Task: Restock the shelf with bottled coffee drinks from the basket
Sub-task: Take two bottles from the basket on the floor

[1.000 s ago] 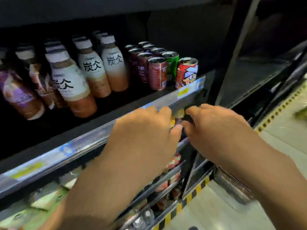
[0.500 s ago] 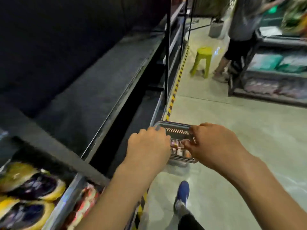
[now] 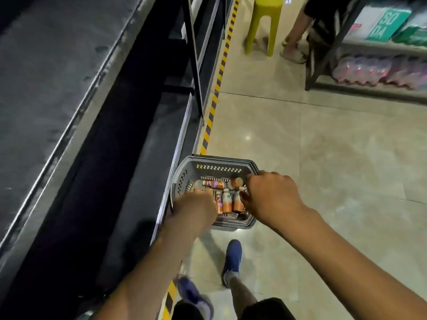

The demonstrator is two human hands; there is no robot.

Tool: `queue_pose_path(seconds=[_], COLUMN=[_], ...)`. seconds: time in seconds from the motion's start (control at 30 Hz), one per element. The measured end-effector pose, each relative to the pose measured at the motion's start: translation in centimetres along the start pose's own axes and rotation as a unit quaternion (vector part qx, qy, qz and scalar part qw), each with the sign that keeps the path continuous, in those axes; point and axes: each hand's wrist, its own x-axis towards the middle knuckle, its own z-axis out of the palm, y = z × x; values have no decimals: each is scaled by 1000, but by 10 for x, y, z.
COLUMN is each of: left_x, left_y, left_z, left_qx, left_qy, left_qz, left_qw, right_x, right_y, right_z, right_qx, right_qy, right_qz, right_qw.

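A grey plastic basket (image 3: 218, 163) stands on the floor beside the dark shelf unit (image 3: 69, 93). Several bottled coffee drinks (image 3: 227, 202) with orange-brown labels lie inside it. My left hand (image 3: 196, 205) hangs over the basket's left side, knuckles up, its fingers hidden among the bottles. My right hand (image 3: 270, 195) reaches in from the right, fingers curled down beside a bottle near the basket's right wall. Whether either hand holds a bottle is hidden.
A yellow-and-black floor stripe (image 3: 216, 93) runs along the shelf base. A yellow stool (image 3: 263, 24) and another person's legs (image 3: 297, 40) stand farther down the aisle. A rack (image 3: 381, 72) with boxes and bottle packs is at the right. My blue shoe (image 3: 232, 259) is below the basket.
My view swung from the stocked shelf down to the floor basket. Both hands dropped from the shelf edge into the basket.
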Motion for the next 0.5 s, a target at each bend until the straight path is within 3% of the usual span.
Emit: queue_pose_path(seconds=[0.23, 0.33, 0.5], left_x=[171, 259, 394], left_y=[-31, -44, -60], left_z=[87, 153, 286], left_qx=[-48, -35, 40], left_qy=[-80, -103, -126], left_qz=[9, 11, 18], left_qw=[996, 994, 991], right_x=[143, 216, 338], right_y=[9, 12, 5], right_z=[141, 232, 394], right_qx=[45, 55, -22], right_qy=[-101, -130, -212], right_qz=[41, 63, 49], right_qw=[993, 988, 976])
